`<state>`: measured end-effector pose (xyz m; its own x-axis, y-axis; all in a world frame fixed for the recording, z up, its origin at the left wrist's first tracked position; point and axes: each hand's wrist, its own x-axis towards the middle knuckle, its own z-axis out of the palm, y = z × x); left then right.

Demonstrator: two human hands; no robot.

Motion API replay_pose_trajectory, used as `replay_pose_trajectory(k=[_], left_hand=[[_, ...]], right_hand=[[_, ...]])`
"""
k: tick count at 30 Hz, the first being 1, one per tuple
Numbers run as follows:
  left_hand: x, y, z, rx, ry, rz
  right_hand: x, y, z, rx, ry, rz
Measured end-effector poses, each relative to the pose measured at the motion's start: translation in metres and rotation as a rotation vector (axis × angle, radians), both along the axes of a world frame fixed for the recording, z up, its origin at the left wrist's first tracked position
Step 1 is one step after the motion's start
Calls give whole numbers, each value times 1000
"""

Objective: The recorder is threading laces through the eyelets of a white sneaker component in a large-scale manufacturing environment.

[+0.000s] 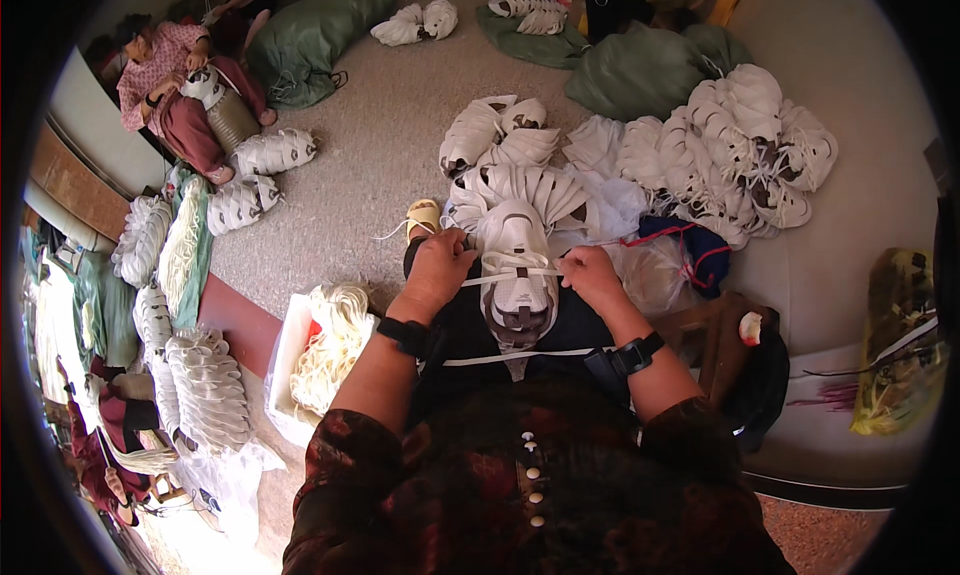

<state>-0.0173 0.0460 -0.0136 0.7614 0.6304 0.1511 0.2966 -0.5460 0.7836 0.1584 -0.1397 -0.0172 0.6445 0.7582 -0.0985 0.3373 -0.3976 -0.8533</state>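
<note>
A white shoe upper [517,237] with dark grey trim rests on my lap, pointing away from me. A flat white shoelace [536,272] passes through it and runs out to both sides. To the left of the upper, my left hand [440,267] is closed in a pinch on one end of the lace. My right hand [590,275] pinches the other end on the right side. The lace looks stretched between the hands, across the upper.
Stacks of white shoe uppers [520,197] lie just beyond my knees, with a larger pile [745,135] at the right. A white box [284,400] of laces stands at my left. Dark green sacks [640,70] lie farther off. A co-worker [180,95] sits at far left.
</note>
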Motion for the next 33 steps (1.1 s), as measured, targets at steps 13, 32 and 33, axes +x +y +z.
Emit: replay_pose_trajectory(k=[13,32,33], left_hand=[[26,-14,-22,-163,19,-12],[15,-14,-23,-636,-146,-228],[16,-15,-21,-633,-146,-232]], right_hand=[[-16,31,-25,135,-199,-98],[-12,5,-7,300,470,-167],[-15,8,-10,311,410,-208]])
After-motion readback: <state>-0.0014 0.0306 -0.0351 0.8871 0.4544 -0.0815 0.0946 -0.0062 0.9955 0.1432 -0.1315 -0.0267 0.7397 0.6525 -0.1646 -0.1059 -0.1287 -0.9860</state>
